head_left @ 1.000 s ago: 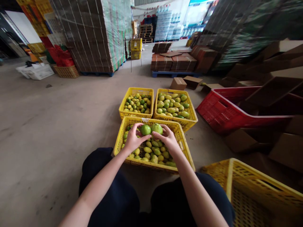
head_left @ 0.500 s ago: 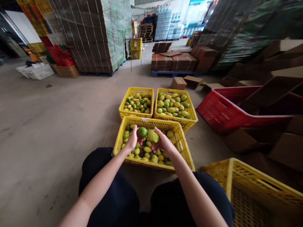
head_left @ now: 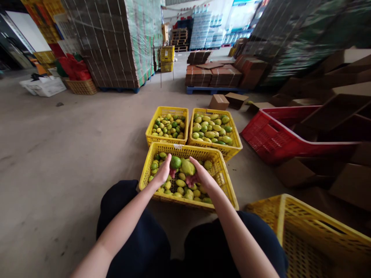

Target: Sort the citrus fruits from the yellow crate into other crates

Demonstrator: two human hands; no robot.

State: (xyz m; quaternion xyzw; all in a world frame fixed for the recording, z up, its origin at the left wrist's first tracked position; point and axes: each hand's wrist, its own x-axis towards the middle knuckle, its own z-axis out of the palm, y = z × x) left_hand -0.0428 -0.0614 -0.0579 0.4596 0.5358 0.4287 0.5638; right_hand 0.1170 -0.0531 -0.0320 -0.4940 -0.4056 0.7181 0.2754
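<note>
Above the near yellow crate (head_left: 224, 181), my left hand (head_left: 164, 171) is closed round a dark green lemon (head_left: 175, 162). Beside it, my right hand (head_left: 200, 172) cups a larger yellow-green lemon (head_left: 188, 167), thumb on top and fingers beneath. The two fruits are close together, and I cannot tell whether they touch. Under my hands, loose lemons (head_left: 181, 183) in mixed green and yellow lie in the crate, with part of its dark floor showing between them. My palms hide some of the fruit below.
Two more yellow crates, left (head_left: 147, 133) and right (head_left: 237, 139), hold lemons just beyond. At the right are a red crate (head_left: 261, 135) with cardboard boxes and another yellow crate (head_left: 313, 220). Flattened cartons (head_left: 213, 75) lie on a blue pallet behind; a wrapped stack (head_left: 107, 42) stands at the left.
My left hand has shifted slightly to the right with the green lemon, closer to the other fruit. My right hand has barely moved, still holding its lemon.
</note>
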